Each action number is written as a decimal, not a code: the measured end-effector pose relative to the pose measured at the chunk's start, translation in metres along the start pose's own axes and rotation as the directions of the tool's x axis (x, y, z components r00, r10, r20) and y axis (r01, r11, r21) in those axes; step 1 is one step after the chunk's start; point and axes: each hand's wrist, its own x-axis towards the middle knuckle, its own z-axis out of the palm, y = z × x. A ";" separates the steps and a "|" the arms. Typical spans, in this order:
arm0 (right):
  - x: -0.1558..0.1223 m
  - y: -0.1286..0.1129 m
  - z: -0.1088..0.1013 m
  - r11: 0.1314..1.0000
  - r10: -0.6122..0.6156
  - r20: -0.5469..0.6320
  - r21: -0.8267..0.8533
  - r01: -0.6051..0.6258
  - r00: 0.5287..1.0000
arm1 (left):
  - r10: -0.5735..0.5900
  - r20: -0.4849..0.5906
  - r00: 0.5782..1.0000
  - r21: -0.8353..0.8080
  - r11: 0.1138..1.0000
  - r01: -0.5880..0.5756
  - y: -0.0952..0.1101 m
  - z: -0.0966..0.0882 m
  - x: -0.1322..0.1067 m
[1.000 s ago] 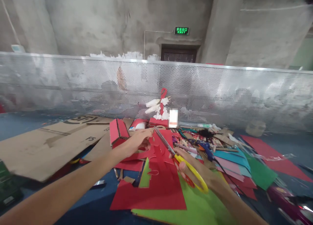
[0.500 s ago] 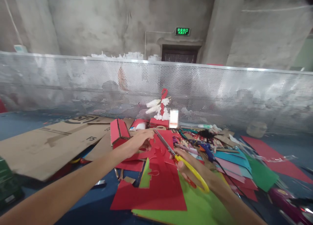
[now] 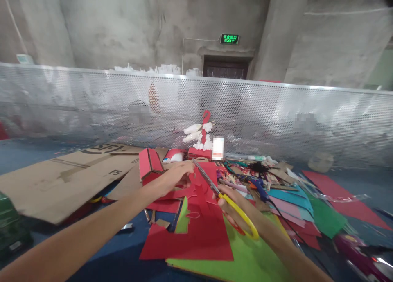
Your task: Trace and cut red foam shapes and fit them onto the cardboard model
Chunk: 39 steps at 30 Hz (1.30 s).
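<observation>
Yellow-handled scissors [image 3: 240, 211] are in my right hand [image 3: 231, 195], their blades pointing up and away to the left. My left hand [image 3: 181, 173] is closed, fingers pinching a piece of red paper [image 3: 196, 179] just left of the blade tips. The blades lie close against this paper; whether they are cutting into it I cannot tell. Below both hands lies a large red sheet [image 3: 204, 243] with a piece cut out of its left side. Under it, a lime-green sheet [image 3: 258, 259] shows through the gap and along the right.
Flattened cardboard [image 3: 73, 175] covers the left side. A red cardboard box shape [image 3: 150, 165] stands beyond my left forearm. White flowers [image 3: 196, 130] stand at the back. To the right are a blue glue gun [image 3: 259, 187], coloured sheets [image 3: 291, 204] and a clutter of scraps. A perforated metal barrier [image 3: 267, 114] runs behind.
Both hands stay in nearly the same place. The yellow handle of the scissors has shifted slightly to the left.
</observation>
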 end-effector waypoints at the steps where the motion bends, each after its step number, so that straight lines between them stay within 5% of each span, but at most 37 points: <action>1: 0.001 0.001 0.001 1.000 -0.004 0.005 -0.018 0.004 1.000 | -0.001 -0.003 1.000 0.008 1.000 0.001 0.001 0.001 -0.001; 7: 0.021 0.017 -0.018 0.940 -0.053 -0.059 -0.340 0.030 0.997 | 0.032 0.125 0.992 0.015 0.999 -0.034 0.017 -0.014 -0.010; 11: 0.018 0.022 -0.034 0.751 0.042 -0.070 -0.656 -0.077 0.997 | 0.202 0.169 0.965 -0.061 0.979 -0.195 0.035 -0.040 -0.012; 14: 0.010 0.026 -0.036 0.575 0.121 -0.064 -0.809 -0.123 0.991 | 0.181 0.225 0.958 -0.229 0.965 -0.129 0.047 -0.054 -0.013; 17: 0.005 0.029 -0.033 0.491 0.165 0.011 -0.868 -0.073 0.986 | 0.157 0.184 0.970 -0.342 0.936 -0.086 0.054 -0.056 -0.014; 21: 0.003 0.023 -0.030 0.491 0.157 0.107 -0.871 0.016 0.982 | 0.107 0.118 0.987 -0.411 0.910 -0.050 0.057 -0.049 -0.015; 28: -0.002 0.003 -0.038 0.470 0.263 0.097 -0.882 -0.040 0.960 | 0.095 0.068 0.993 -0.408 0.911 -0.060 0.065 -0.044 -0.018; 36: 0.001 -0.013 -0.042 0.393 0.404 0.110 -0.917 -0.063 0.908 | 0.082 0.061 0.995 -0.121 0.990 -0.074 0.035 -0.040 -0.005; 39: 0.024 -0.028 -0.045 0.523 0.277 0.113 -0.851 -0.051 0.954 | -0.001 0.058 0.998 -0.004 1.000 0.001 0.021 -0.033 -0.001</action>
